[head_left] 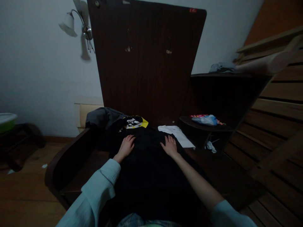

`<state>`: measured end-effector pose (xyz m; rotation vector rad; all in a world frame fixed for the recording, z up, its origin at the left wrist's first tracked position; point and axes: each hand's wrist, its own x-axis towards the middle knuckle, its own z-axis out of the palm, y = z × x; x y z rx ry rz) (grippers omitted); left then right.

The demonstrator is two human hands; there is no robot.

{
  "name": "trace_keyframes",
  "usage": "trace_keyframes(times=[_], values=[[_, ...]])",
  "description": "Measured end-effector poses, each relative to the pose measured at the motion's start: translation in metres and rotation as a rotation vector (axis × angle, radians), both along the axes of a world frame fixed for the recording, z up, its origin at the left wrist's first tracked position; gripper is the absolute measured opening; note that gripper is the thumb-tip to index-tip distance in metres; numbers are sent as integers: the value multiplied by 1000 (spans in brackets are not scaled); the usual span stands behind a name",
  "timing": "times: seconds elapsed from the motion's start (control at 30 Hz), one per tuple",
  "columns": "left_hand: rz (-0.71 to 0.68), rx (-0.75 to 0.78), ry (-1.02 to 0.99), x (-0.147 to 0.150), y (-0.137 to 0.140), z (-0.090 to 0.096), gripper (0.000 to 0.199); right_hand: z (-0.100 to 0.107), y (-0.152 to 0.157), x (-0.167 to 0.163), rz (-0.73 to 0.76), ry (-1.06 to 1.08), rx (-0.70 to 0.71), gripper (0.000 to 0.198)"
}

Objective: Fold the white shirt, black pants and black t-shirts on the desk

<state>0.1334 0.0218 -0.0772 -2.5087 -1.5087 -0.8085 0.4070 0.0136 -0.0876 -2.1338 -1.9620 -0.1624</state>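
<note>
A black garment (pixel 149 164) lies spread over the dark wooden seat in front of me. My left hand (pixel 127 145) rests flat on its left part, fingers stretched forward. On the right part, my right hand (pixel 169 145) lies flat too, with its fingers a little apart. Neither hand grips the cloth. Just beyond my left hand is dark cloth with a yellow and white print (pixel 135 122). Whether this cloth is one piece with the black garment, I cannot tell. Behind my right hand lies a folded white cloth (pixel 178 135).
A grey cloth (pixel 104 116) is heaped by the seat's left armrest (pixel 56 160). Behind stands a tall dark wooden panel (pixel 149 69). At right, a corner shelf (pixel 186 121) bears a blue and white plastic bag (pixel 205 119). Wooden slats (pixel 279 107) lean along the right side.
</note>
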Motion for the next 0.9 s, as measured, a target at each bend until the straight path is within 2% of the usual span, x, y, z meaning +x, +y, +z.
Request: trace_keyframes(times=[0.2, 0.33, 0.43, 0.6, 0.77, 0.9], values=[[5, 22, -135, -3, -5, 9, 36, 6, 0, -1, -63, 6, -21, 71], [169, 31, -312, -15, -11, 23, 31, 7, -1, -2, -56, -5, -30, 68], [314, -79, -360, -25, -13, 30, 27, 6, -1, 0, -51, -11, -15, 67], [353, -214, -283, -29, -16, 27, 22, 5, -1, 1, -42, -14, 19, 62], [463, -373, -151, -29, -16, 25, 33, 1, -1, 3, -9, 15, 97, 58], [443, -452, -3, -30, -16, 26, 36, 7, -2, 5, 129, 126, 243, 35]])
